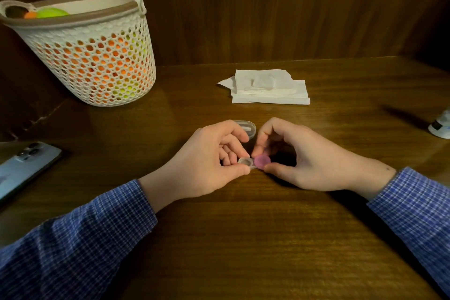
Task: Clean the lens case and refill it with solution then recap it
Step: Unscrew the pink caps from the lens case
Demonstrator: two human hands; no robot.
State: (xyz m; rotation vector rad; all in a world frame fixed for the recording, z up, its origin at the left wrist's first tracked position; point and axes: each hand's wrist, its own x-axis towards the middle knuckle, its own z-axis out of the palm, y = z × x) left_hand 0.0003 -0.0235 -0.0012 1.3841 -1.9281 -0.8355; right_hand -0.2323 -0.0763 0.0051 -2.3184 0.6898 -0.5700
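Observation:
A small clear lens case point(246, 162) sits between my hands just above the wooden table point(243, 238). My left hand point(209, 161) pinches its uncapped left well between thumb and fingers. My right hand point(299, 156) pinches the pink cap point(262, 161) on the right well with thumb and forefinger. A clear oblong plastic lid or tray point(247, 126) lies on the table just behind my left fingers. The solution bottle point(441, 125), white with a dark label, shows only partly at the right edge.
A stack of white tissues point(269, 87) lies behind my hands. A white mesh basket point(97, 56) of orange and green balls stands at the back left. A phone point(22, 165) lies face down at the left edge. A wooden wall closes the back.

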